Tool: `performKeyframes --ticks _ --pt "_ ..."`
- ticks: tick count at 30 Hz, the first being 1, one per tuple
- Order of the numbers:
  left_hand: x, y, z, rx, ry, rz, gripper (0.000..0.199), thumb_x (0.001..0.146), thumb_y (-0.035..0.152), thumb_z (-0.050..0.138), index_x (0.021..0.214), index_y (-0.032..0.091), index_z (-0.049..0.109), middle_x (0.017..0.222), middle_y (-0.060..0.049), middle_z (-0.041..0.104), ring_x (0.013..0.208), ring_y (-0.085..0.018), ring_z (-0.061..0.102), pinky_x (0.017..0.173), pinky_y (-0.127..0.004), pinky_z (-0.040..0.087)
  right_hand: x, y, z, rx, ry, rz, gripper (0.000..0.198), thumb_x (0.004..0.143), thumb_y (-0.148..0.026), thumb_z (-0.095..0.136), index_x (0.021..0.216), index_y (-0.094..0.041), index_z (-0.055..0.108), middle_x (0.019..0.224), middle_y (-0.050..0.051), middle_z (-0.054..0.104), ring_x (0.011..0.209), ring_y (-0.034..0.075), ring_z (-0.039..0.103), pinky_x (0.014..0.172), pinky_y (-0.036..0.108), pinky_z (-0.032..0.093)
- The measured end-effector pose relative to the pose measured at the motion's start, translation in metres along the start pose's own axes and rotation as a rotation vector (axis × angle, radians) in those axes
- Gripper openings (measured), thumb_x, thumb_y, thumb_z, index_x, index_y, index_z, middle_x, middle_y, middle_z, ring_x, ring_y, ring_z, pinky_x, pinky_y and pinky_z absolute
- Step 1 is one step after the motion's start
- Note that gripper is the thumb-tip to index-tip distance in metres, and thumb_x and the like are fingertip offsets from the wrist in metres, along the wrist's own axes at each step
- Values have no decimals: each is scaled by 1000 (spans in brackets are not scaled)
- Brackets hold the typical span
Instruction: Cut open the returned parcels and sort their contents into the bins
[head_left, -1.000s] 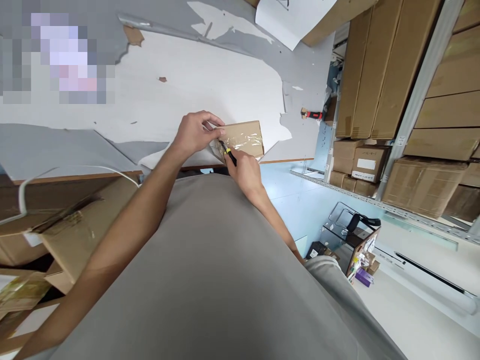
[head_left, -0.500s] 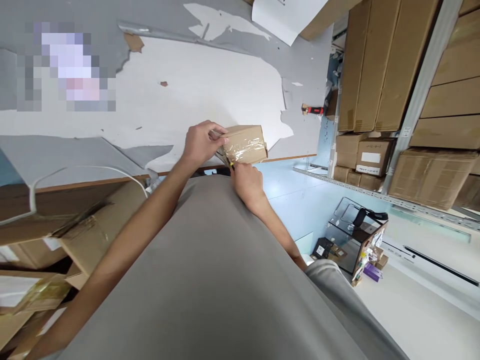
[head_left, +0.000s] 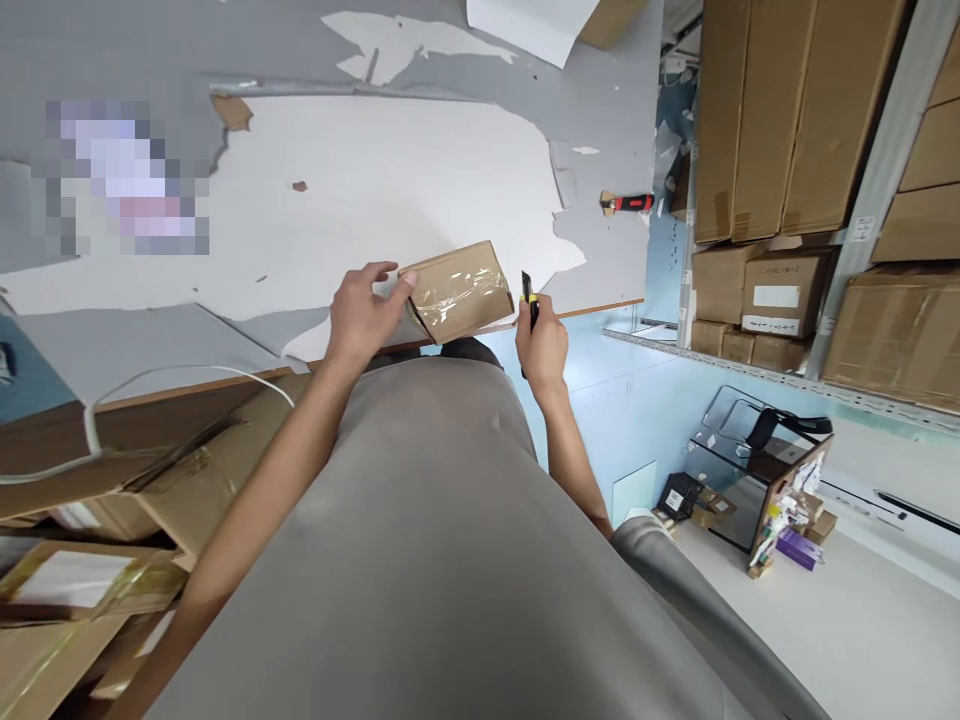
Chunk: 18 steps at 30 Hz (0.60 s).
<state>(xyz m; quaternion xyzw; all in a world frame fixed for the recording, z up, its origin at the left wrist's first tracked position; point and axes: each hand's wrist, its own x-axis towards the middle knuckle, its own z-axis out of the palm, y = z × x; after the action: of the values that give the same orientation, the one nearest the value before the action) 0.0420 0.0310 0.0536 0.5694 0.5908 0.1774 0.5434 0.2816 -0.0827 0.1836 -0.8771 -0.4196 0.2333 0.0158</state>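
Note:
A small cardboard box (head_left: 461,290), with shiny clear tape across its side, rests tilted at the front edge of the worktable (head_left: 397,180). My left hand (head_left: 367,312) grips the box's left end, thumb on the near top edge and fingers behind it. Just right of the box, and apart from it, my right hand (head_left: 543,345) is closed around a black and yellow utility knife (head_left: 533,308). The knife's dark blade points up, away from my body. The underside of the box is hidden.
A red and black handled tool (head_left: 628,203) lies at the table's right side. White paper (head_left: 532,25) is at the far edge. Shelves with cardboard boxes (head_left: 780,290) stand to the right. More cartons (head_left: 180,490) and a white cable (head_left: 187,372) are at lower left.
My right hand has drawn the knife away from the box's left corner and moved it to the right of the box. The box and my left hand have shifted left, and the box has turned slightly.

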Motion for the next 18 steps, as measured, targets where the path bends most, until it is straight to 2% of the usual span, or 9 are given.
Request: performKeyframes --ticks 4,7,10,12,18 --pt "-7 6 8 37 -12 -34 68 115 74 60 164 28 71 142 -12 76 98 -25 77 100 -43 68 30 32 32 288 -12 -16 36 130 -54 40 135 -27 63 103 8 84 93 27 82 90 34 59" --pt "0 15 14 108 61 5 67 110 73 70 161 29 74 137 -11 78 94 -24 75 104 -46 66 34 35 44 371 -55 -40 32 129 -54 43 137 -28 61 103 5 82 93 26 82 91 34 60" --pt "8 21 17 157 114 24 73 95 70 90 153 29 78 134 -10 79 98 -26 74 103 -46 65 35 31 42 327 -69 -56 28 129 -47 47 138 -26 62 112 9 84 102 28 83 93 36 61" --pt "10 21 18 142 123 18 77 88 68 97 151 27 77 135 -10 79 104 -27 74 101 -43 65 39 29 36 294 -71 -85 26 128 -44 50 138 -25 65 119 11 84 109 29 83 97 37 62" --pt "2 15 17 87 117 -2 82 89 61 96 155 15 74 140 -14 80 105 -22 69 96 -36 59 59 18 19 258 -116 -255 29 124 -36 55 141 -24 75 129 12 82 125 31 80 111 41 63"
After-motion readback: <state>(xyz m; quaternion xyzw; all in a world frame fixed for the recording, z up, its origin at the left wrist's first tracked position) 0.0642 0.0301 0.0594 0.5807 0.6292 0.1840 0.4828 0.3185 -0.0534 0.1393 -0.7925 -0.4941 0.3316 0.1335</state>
